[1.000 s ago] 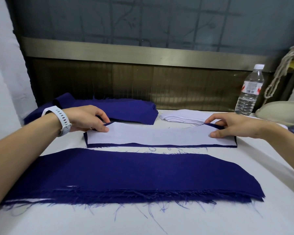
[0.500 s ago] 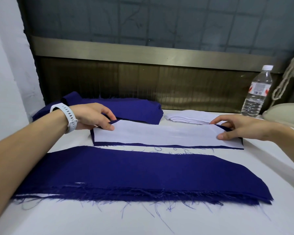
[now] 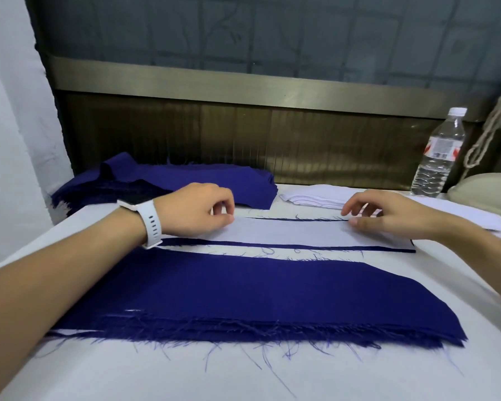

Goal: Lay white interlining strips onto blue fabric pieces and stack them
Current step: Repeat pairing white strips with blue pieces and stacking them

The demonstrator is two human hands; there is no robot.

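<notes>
1. My left hand (image 3: 194, 211), with a white watch (image 3: 151, 224) on the wrist, lay on the left end of the white interlining strip (image 3: 287, 234). Its fingers were curled in, with the tips at the strip's far corner. I could not tell whether they pinched the strip or only rested on it.
2. My right hand (image 3: 388, 217) sat over the strip's right end, fingers loosely spread and holding nothing. The thumb tip touched the strip near its far edge.
3. The strip lay flat on a blue fabric piece (image 3: 272, 246). Only a thin blue border showed along the near edge, and a thinner line along the far one.
4. Nearer to me, across a narrow gap of white worktop (image 3: 128, 371), lay a wider stack of blue pieces (image 3: 258, 293). Its near edge was frayed and loose threads trailed onto the worktop.
5. On the far side, a heap of blue fabric (image 3: 191, 178) sat on the left. A low pile of white strips (image 3: 313, 198) sat just to its right.
6. A water bottle (image 3: 437, 157) stood upright at the far right, near a hanging cream cord (image 3: 492, 134).
</notes>
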